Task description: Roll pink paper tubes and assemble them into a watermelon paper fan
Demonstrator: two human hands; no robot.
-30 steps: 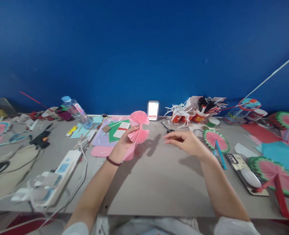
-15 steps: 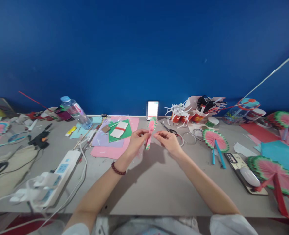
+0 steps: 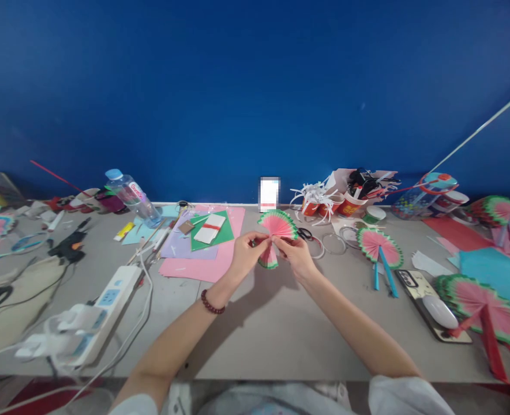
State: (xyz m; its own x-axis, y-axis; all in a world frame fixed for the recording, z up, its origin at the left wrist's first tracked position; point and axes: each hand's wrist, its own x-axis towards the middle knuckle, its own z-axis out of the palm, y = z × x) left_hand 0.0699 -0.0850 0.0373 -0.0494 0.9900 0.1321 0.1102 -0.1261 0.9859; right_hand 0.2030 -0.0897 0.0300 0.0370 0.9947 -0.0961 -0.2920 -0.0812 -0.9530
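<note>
A pleated pink paper fan (image 3: 280,223) with a green zigzag edge is held up over the middle of the table. Its upper part is spread wide, and a narrower fanned part hangs below the pinched centre. My left hand (image 3: 251,249) pinches the centre from the left, a dark red bead bracelet on its wrist. From the right, my right hand (image 3: 296,255) closes its fingertips on the same centre. Black-handled scissors (image 3: 304,233) lie just behind my right hand, partly hidden by the fan.
Coloured paper sheets (image 3: 186,268) lie left of my hands, near a power strip (image 3: 108,308), a bottle (image 3: 136,199) and a glue gun (image 3: 68,242). At right are finished fans (image 3: 380,248), a phone (image 3: 415,300) with a mouse (image 3: 440,312), and cups (image 3: 351,205).
The fan has opened from a narrow folded strip into a spread shape. My right hand has moved in to the fan's centre and now grips it.
</note>
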